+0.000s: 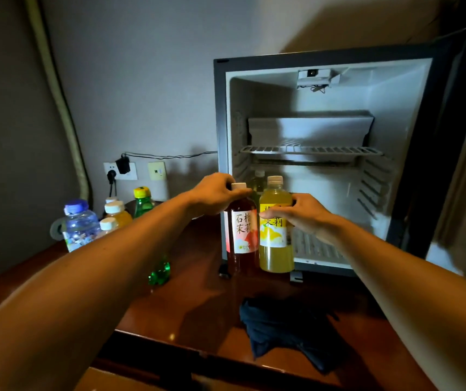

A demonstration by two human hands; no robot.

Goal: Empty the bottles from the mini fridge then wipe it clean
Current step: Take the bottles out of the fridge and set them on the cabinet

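A glossy wooden desk point(197, 292) stood against a grey wall point(141, 80). The left hand point(214, 197) gripped the red bottle point(241, 232) by its neck; the right hand point(302, 214) clasped the yellow bottle point(275, 249), both just before the open fridge point(325, 165).

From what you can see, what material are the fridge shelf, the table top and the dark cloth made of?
The fridge shelf looks like wire with a white coating: thin parallel bars with gaps between them. The table top seems to be wood with a glossy reddish-brown finish, since it reflects light and the bottles. The dark cloth looks like soft woven fabric, matte and crumpled into folds; its exact fibre cannot be told.
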